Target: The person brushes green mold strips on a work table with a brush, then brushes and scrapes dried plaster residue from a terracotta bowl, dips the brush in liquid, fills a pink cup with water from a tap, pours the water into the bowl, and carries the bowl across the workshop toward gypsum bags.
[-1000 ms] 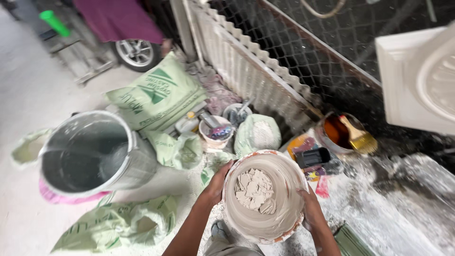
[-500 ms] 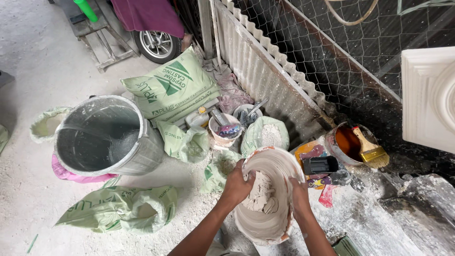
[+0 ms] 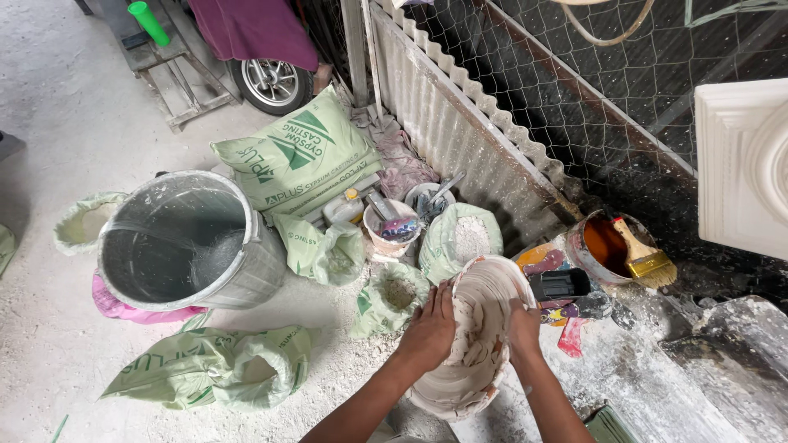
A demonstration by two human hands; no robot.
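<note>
Two hands [image 3: 472, 328] in white bowl [image 3: 484, 287] — sacks [image 3: 304, 156], grey bin [image 3: 193, 242], brush-pot [image 3: 607, 246] beside.

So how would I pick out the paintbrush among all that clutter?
Start at the wire-mesh fence along the right and drop to its foot. There a round tin of orange-brown liquid stands; the paintbrush lies across its rim. Its yellow handle and pale bristles are unlike the white-caked tools nearby.

Both bare forearms reach up from the bottom edge, angled towards each other. The left hand [image 3: 428, 331] lies palm-down, fingers spread and curled forward. The right hand [image 3: 524, 325] sits just beside it, thumb side up, fingers curled inward.
</note>
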